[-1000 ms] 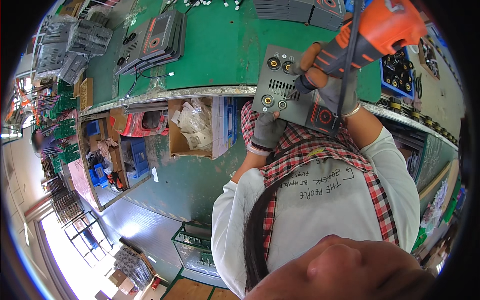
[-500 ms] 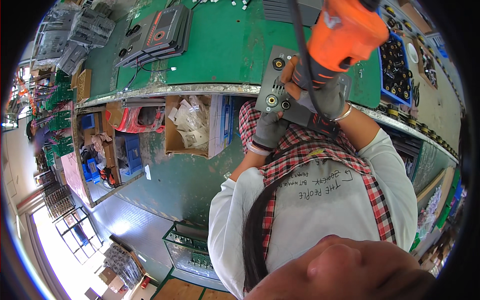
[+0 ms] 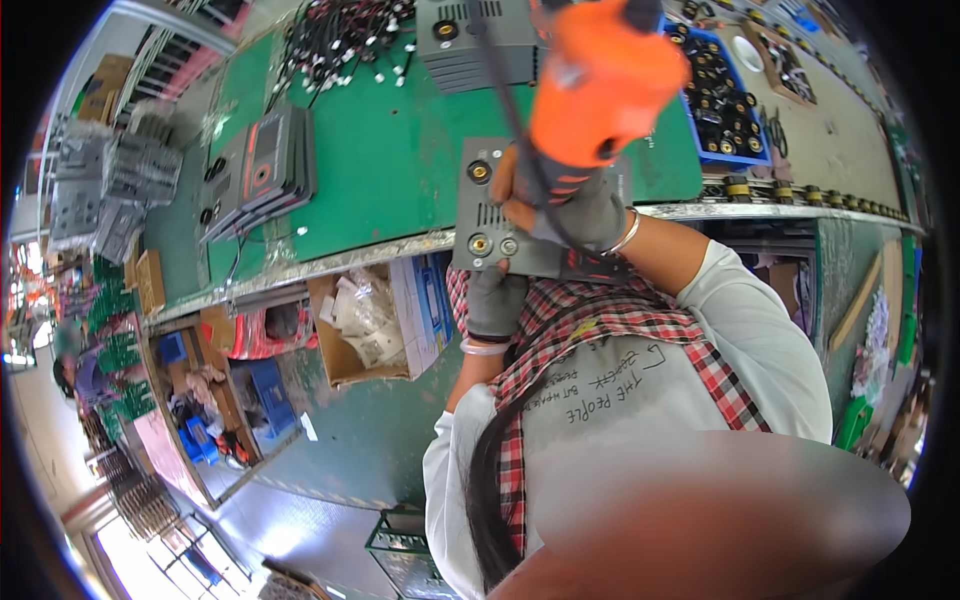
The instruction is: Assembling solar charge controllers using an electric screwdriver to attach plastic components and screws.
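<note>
Fastening, I'd guess: right hand [image 3: 588, 212] wrapped round orange power driver [image 3: 600, 95] over grey panel [image 3: 469, 212], left hand [image 3: 497, 303] pinching panel's near edge, gotta stay steady.

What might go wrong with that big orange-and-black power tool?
The orange-and-black power tool may slip and scratch the flat grey panel with round brass-coloured sockets, or poke the grey-gloved left hand at its edge. The black cord, crossing in front of the grey-gloved right hand, might snag.
</note>
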